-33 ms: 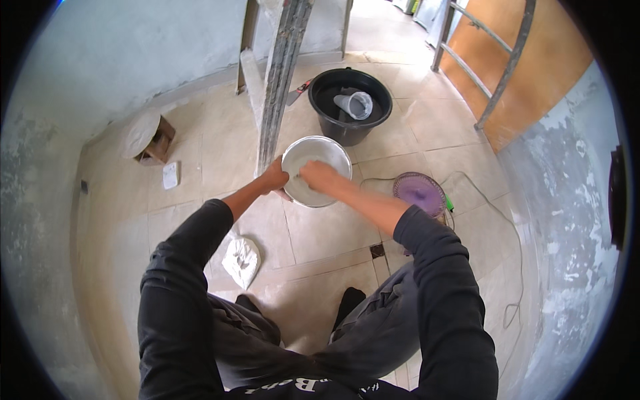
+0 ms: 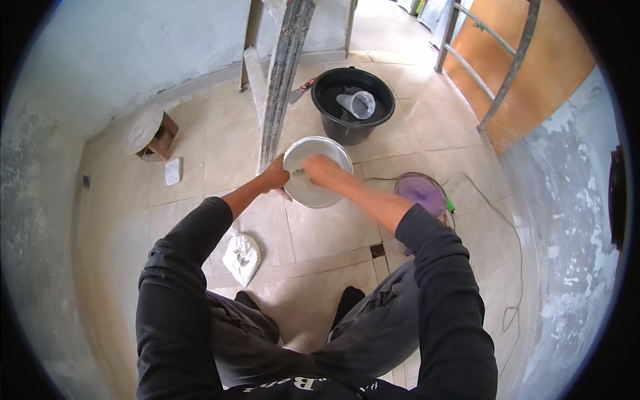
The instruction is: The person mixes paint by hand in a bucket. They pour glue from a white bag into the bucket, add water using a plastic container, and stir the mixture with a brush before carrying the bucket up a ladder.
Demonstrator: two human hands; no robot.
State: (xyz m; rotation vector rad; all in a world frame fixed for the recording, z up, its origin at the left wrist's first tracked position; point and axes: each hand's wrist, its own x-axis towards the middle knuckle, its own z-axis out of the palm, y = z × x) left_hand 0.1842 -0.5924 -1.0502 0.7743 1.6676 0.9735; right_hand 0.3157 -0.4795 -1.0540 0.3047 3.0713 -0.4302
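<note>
Since the earlier frame, nothing has shifted: both hands and the round, shallow, silver metal bowl (image 2: 318,172) keep the same positions. The bowl is held in the air above the beige tiled floor (image 2: 333,233), in front of the person's knees and just short of the black plastic bucket (image 2: 353,107).

The left hand (image 2: 275,177) is closed on the bowl's left rim, fingers under and thumb over. The right hand (image 2: 320,168) lies inside the bowl with its fingers curled against the inner surface; whether it pinches a cloth or pad cannot be told.

The work in hand appears to be rubbing or wiping the bowl's interior. To do it well, the left hand should probably hold the rim firmly and level while the right hand works in small overlapping circles from rim to centre, rotating the bowl as it goes.

A clear plastic jug (image 2: 360,103) lies in the bucket. A purple fan grille (image 2: 420,192) lies to the right, and a crumpled white bag (image 2: 241,257) to the left.
</note>
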